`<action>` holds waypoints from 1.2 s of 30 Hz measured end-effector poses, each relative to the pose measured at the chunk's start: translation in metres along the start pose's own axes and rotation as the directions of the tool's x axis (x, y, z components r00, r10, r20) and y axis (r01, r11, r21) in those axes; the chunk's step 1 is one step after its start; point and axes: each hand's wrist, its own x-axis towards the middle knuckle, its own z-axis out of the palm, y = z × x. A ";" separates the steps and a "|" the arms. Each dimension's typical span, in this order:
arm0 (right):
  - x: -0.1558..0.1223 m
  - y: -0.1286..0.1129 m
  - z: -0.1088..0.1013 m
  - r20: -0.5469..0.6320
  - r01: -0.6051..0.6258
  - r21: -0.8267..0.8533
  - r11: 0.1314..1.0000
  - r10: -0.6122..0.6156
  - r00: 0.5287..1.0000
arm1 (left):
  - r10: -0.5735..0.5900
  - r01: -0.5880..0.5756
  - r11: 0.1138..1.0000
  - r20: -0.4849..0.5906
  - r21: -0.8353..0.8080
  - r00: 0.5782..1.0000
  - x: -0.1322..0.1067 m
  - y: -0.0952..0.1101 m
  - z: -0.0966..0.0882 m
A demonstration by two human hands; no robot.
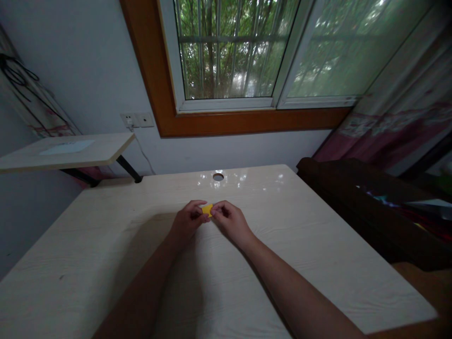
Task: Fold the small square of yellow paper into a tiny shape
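Between my two hands is a small, flat yellow piece [207, 210], over the far middle part of the pale wooden desk [226, 268]. What kind of thing it is I cannot make out; it looks like a folded paper or a small card. My left hand [189, 220] pinches its left edge between thumb and fingers. My right hand [230, 217] pinches the right edge, its fingertips covering that side. Both forearms reach in from the bottom of the view.
A round cable hole [218, 177] lies near the desk's back edge. At the left a raised shelf [102, 148] stands on black legs, a pale sheet [67, 147] on it. A white cable hangs from the wall socket [137, 120]. Dark furniture [339, 197] adjoins the right side.
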 end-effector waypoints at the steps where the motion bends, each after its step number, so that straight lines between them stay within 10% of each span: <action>1: 0.000 0.001 0.000 -0.004 -0.003 0.005 1.000 0.003 1.000 | 0.001 -0.001 1.000 0.000 0.004 1.000 0.000 0.000 0.000; 21: 0.001 0.010 0.003 0.015 0.025 0.027 0.999 -0.026 1.000 | 0.052 -0.052 0.973 0.004 0.224 0.999 -0.001 0.003 0.000; 36: 0.003 0.007 -0.001 -0.020 0.033 0.140 0.990 -0.030 0.999 | 0.013 -0.013 0.999 -0.004 0.051 1.000 0.000 0.005 -0.001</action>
